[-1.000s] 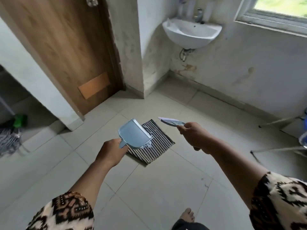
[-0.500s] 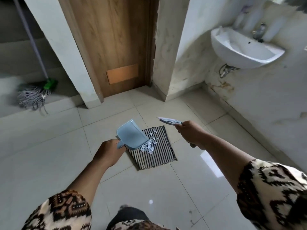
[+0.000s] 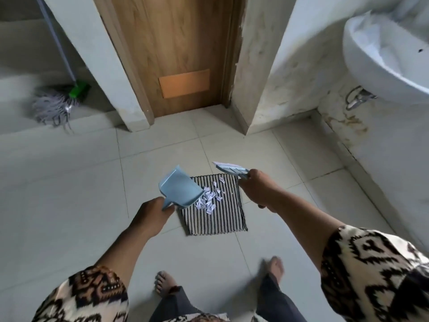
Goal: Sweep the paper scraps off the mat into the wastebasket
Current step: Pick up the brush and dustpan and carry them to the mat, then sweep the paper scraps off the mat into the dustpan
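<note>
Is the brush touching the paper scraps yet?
Apart. The head view shows the brush, held by the right hand, clear of the paper scraps, with striped mat visible between them.

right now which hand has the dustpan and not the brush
The left hand grips the light blue dustpan by its handle, next to the paper scraps on the striped mat. The right hand holds the flat brush instead.

A black-and-white striped mat (image 3: 216,221) lies flat on the tiled floor at the centre of the frame. White paper scraps (image 3: 209,199) (small torn bits) cluster on its upper left part. A pale blue dustpan (image 3: 180,190) tilts over that corner, and a matching brush (image 3: 231,169) is at the upper right corner.
</note>
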